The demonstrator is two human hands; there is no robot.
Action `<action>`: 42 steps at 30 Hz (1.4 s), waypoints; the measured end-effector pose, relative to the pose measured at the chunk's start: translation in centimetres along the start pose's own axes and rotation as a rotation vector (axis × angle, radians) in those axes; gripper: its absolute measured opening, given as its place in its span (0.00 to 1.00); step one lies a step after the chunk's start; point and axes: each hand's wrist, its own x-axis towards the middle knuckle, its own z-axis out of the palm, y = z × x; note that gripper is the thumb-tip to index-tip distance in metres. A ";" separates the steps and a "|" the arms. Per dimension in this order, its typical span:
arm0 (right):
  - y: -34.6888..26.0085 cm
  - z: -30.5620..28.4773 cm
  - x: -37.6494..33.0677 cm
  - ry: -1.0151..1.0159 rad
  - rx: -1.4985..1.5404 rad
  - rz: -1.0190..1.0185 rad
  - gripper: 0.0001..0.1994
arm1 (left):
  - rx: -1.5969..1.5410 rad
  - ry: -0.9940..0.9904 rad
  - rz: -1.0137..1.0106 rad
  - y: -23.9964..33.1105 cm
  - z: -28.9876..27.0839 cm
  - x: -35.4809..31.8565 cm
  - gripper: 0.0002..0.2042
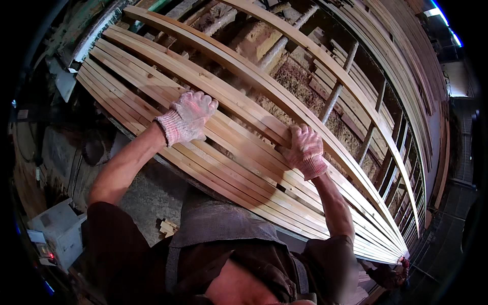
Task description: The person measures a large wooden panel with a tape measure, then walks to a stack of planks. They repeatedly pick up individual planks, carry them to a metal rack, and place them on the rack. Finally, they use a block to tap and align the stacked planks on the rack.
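Wooden slats (239, 152), long, light and judged springy, are laid side by side on a rack, pressed under the gloved left hand (189, 116) and edge-gripped by the curled right hand (305, 150).

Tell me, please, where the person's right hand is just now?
In the head view the gloved right hand sits right of centre, pressed on the stack of long wooden slats, with the left hand further up-left on the same slats.
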 end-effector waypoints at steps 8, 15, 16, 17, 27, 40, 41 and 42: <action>-1.4 -1.1 0.5 -0.032 0.065 -0.014 0.35 | -0.005 0.015 -0.010 0.0 0.1 -1.8 0.32; 5.5 -2.7 4.9 0.305 0.066 0.116 0.32 | 0.185 -0.107 0.028 1.2 -1.3 0.3 0.37; 5.1 -2.2 6.5 0.115 0.186 0.135 0.32 | 0.179 -0.103 0.038 0.7 -1.7 0.0 0.40; 4.7 -2.1 7.6 -0.097 0.292 0.150 0.32 | 0.162 -0.112 0.021 0.9 -1.4 -0.3 0.41; 6.4 3.9 5.0 -0.038 0.208 0.112 0.19 | 0.065 -0.071 -0.029 1.2 1.1 -1.3 0.38; 4.8 2.5 4.1 -0.247 0.553 -0.053 0.25 | -0.673 0.618 0.170 7.5 -0.8 -5.6 0.47; 4.7 2.2 4.1 -0.280 0.579 -0.006 0.25 | -0.612 0.620 0.149 8.2 -1.1 -6.0 0.47; 4.7 2.0 4.2 -0.311 0.603 0.044 0.25 | -0.618 0.679 0.027 8.6 0.8 -5.4 0.47</action>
